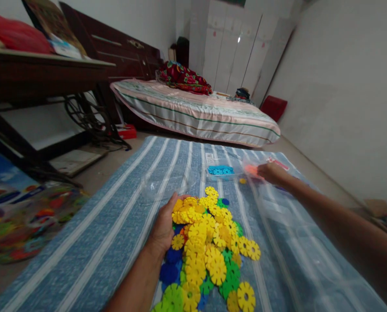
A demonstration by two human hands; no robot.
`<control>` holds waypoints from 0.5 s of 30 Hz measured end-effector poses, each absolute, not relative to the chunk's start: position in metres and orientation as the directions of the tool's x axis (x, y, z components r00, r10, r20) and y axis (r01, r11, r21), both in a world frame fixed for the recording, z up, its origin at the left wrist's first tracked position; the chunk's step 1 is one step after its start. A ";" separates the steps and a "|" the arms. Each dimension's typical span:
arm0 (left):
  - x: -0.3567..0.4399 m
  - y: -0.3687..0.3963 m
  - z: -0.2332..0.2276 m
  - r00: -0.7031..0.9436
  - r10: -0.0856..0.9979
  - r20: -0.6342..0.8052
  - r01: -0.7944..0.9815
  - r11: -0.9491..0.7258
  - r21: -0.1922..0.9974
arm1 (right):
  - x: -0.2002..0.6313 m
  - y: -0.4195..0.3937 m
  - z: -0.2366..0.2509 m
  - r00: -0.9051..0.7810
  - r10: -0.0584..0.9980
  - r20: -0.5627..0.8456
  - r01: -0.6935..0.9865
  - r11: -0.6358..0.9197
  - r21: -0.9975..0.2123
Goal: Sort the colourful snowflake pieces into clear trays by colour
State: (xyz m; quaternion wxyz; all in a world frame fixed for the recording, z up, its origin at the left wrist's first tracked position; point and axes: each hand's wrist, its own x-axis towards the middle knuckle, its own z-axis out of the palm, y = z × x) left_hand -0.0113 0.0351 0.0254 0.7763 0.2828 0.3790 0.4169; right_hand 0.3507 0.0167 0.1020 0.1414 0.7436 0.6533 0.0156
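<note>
Evidently, the main item is a loose heap of notched, flower-shaped plastic discs (198,247), lying on a blue-and-white striped cloth (109,225). Its upper layer is mostly bright yellow, the discs overlapping at various tilts, several with a visible centre hole. Green discs (230,277) show along its right flank, dark blue discs (169,273) along its left; the yellow layer partly covers both.

The left hand (163,223) is at the heap's left edge, half open and cupped against it. Its fingertips are hidden by discs; whether they grip any cannot be told. The right hand (271,172) is beyond the heap to the right, fingers bent and drawn together at orange discs (251,170) in a clear container. It obstructs part of them, and whether it has hold of one cannot be determined.

Straight beyond the heap stands a clear container of light blue discs (220,170), with a printed label (209,158) at its far left corner. A clear plastic container (148,185) sits just beyond the heap to the left. One yellow disc (243,181) lies apart, beyond the heap to the right. Translucent plastic (274,208) right of the heap is too blurred to identify.
</note>
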 end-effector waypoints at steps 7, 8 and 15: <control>-0.010 0.035 0.028 0.362 0.864 -0.350 -0.450 0.491 0.746 | 0.305 -0.034 0.160 -0.087 0.992 0.093 0.996 0.089 -0.012; -0.009 0.035 0.028 0.363 0.864 -0.350 -0.451 0.491 0.745 | 0.293 -0.043 0.168 -0.135 0.987 0.092 0.985 0.144 -0.092; -0.011 0.036 0.025 0.404 0.866 -0.296 -0.439 0.467 0.768 | 0.204 -0.061 0.181 -0.436 0.879 -0.194 0.525 0.074 -0.848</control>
